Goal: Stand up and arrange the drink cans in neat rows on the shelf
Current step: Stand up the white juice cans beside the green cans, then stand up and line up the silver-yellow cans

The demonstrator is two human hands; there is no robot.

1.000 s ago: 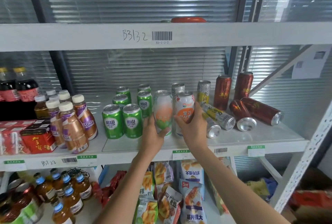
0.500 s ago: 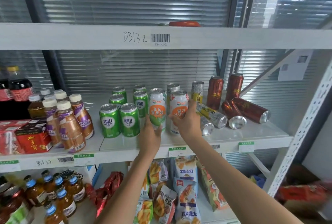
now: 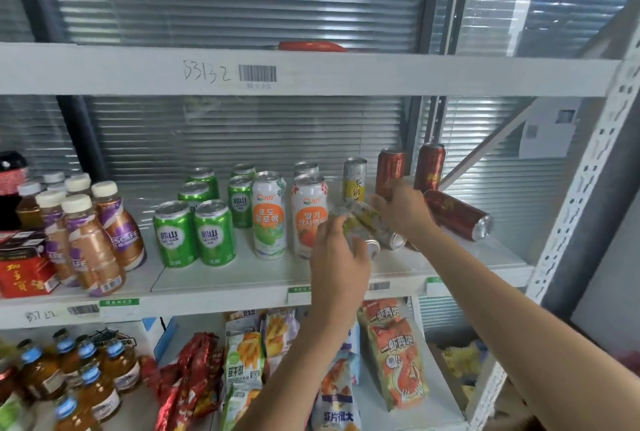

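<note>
White metal shelf (image 3: 263, 278) before slatted blinds. Mid-right of frame, both hands are on two toppled yellow tea cans (image 3: 367, 223): left hand (image 3: 337, 250) curls round one, right hand (image 3: 403, 209) grips the other. Blur hides the fingers' detail. Cans likely rigid, smooth, slippery, prone to rolling; grip mid-body, tip upright.

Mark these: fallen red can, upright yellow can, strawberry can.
fallen red can (image 3: 457, 214), head view, middle of its side
upright yellow can (image 3: 354, 181), head view, label front
strawberry can (image 3: 308, 216), head view, label front
</note>
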